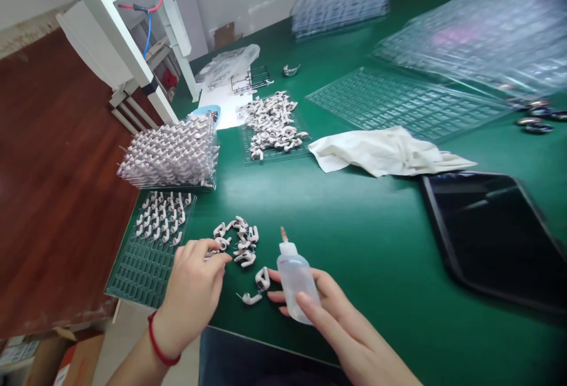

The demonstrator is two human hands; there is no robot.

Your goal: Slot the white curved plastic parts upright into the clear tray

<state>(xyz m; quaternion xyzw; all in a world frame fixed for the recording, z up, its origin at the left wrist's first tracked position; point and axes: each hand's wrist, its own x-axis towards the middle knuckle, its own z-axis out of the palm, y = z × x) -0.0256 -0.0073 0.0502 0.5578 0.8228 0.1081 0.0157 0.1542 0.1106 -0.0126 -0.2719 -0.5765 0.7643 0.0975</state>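
Observation:
My right hand (330,318) is wrapped round a small clear squeeze bottle (295,276) with a brown tip, held upright near the table's front edge. My left hand (192,291), with a red cord at the wrist, has its fingers pinched together at a small pile of white curved plastic parts (239,238); what it pinches is too small to make out. Two loose white parts (257,288) lie between my hands. Left of the pile sits a clear grid tray (142,268) with several white parts set in its far rows.
A stack of filled trays (170,152) stands behind the grid tray. Farther back lies another tray heaped with white parts (272,123). A white cloth (385,149), a dark tablet (496,232) and empty clear trays (398,102) lie to the right on the green table (363,238).

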